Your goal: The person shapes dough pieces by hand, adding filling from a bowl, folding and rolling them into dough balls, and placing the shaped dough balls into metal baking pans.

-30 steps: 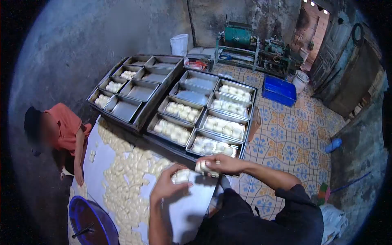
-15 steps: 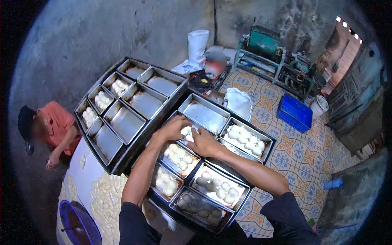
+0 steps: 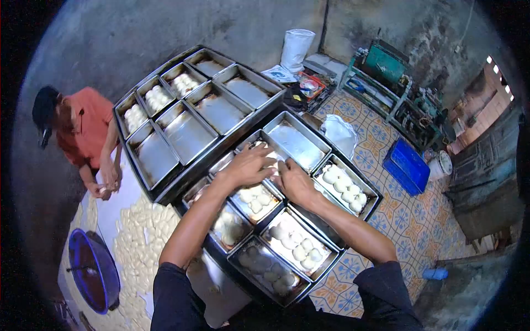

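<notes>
My left hand (image 3: 251, 164) and my right hand (image 3: 295, 181) are close together inside a metal pan in the middle of the near rack. Pale dough shows between them, partly hidden by the fingers. The left fingers are spread over it; the right fingers are bent against its near side, and what they hold is hard to make out. Dough balls (image 3: 256, 198) fill the pan just below my hands. More dough balls (image 3: 343, 187) lie in a pan to the right. Beyond my hands is a bare pan (image 3: 296, 144).
A second rack of pans (image 3: 187, 129) stands at the left. Many flattened dough pieces (image 3: 141, 237) cover the table beside a blue basin (image 3: 115, 278). A co-worker (image 3: 88, 127) handles dough at the far left. A blue crate (image 3: 407, 167) and green machine (image 3: 386, 63) stand on the floor.
Both hands came from the table to the rack with dough, then lowered it into a pan, the left hand spreading over it. The view has turned. The co-worker's hands have come together over the table.
</notes>
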The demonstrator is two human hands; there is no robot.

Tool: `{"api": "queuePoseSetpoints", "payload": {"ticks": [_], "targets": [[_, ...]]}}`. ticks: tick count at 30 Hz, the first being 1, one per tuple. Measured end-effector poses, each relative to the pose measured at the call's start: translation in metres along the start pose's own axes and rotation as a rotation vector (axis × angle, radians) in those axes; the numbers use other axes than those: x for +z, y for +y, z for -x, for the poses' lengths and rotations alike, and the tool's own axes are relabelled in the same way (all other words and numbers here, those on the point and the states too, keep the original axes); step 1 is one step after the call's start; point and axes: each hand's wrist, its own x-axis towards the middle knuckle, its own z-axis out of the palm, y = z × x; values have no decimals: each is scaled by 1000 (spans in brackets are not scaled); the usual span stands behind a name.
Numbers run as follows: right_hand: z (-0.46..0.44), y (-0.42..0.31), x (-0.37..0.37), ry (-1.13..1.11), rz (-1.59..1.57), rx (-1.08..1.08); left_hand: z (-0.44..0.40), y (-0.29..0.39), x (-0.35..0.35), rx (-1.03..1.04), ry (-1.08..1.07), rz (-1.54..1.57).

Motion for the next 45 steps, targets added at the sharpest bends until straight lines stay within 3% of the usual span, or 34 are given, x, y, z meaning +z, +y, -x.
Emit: {"api": "queuePoseSetpoints", "payload": {"ticks": [1,2,4,7,10,12,14,16,17,18,21,22,24,26,28,33,36,40,42,43,44,45], "targets": [[8,-10,-5,-10,19,28,7,2,6,12,29,-68],[17,-15,-5,173,57,-87,15,0,11,26,111,-161],[32,-28,-23,339,102,-123,38,22,0,-34,378,-50],[89,-56,-69,130,-266,48,108,58,-5,-154,588,201],[162,-104,-64,144,-520,41,222,121,14,-294,756,635],[213,-143,-49,-42,-619,-22,303,144,66,-369,824,747],[250,-199,-7,-202,-1008,44,384,176,99,-755,856,862],[262,-243,55,-409,-910,-22,459,192,141,-824,1014,850],[263,-264,90,-430,-814,-21,490,202,157,-990,1009,876],[258,-281,127,-447,-718,-17,515,208,161,-1000,1020,881],[241,-314,225,-331,-545,-233,582,213,171,-1051,1050,761],[231,-329,246,-271,-497,-298,599,211,175,-1006,1136,862],[214,-355,277,-157,-285,-369,624,211,161,-1057,1087,878],[206,-360,302,-212,-230,-337,639,208,166,-1022,1139,929],[205,-362,308,-340,-475,-192,649,205,166,-919,1191,1061],[266,-429,246,-410,-804,-292,636,206,152,-888,1299,1347],[287,-471,234,-263,-897,-309,631,214,143,-1001,1442,1161],[264,-480,247,-464,-949,-257,644,214,137,-997,1585,1209],[258,-488,238,-376,-917,-356,646,217,134,-862,1506,1168],[261,-498,239,-472,-993,-532,644,210,143,-617,1594,1708],[264,-506,242,-566,-1068,-711,649,209,154,39,1708,2152],[264,-500,260,-596,-1019,-689,651,214,142,-56,1743,2316]]}}
